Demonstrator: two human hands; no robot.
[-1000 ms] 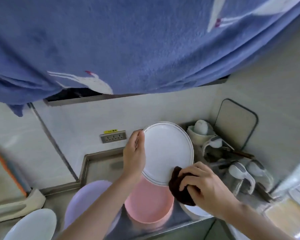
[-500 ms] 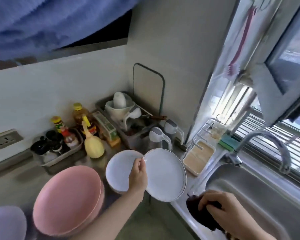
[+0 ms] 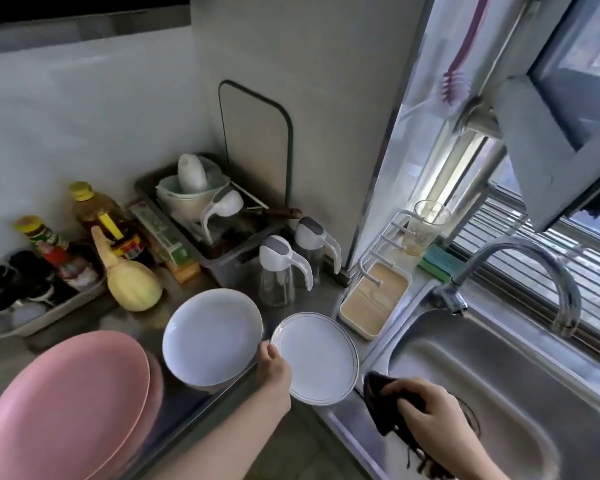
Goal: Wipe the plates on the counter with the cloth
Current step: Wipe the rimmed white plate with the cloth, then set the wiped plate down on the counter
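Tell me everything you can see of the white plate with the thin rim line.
The rimmed white plate is round, shallow and glossy, ceramic by the look, with thin dark lines around its rim. It looks clean and empty. The left hand pinches its left edge. It sits near the counter's front edge, between the plain white plate and the sink. The dark cloth is just clear of it.

A stainless steel sink (image 3: 499,393) fills the lower right, with a curved chrome tap (image 3: 534,268) rising behind it below the window. A white rack with a wooden base (image 3: 374,303) stands just beside the sink's left rim. Two clear oil dispensers with white and grey tops (image 3: 281,268) stand in front of a grey dish-drainer tub (image 3: 219,233). A pale yellow gourd-shaped squeeze bottle (image 3: 129,278) sits beside a yellow-capped oil bottle (image 3: 97,213). A pink long-handled brush (image 3: 454,77) hangs at the window.
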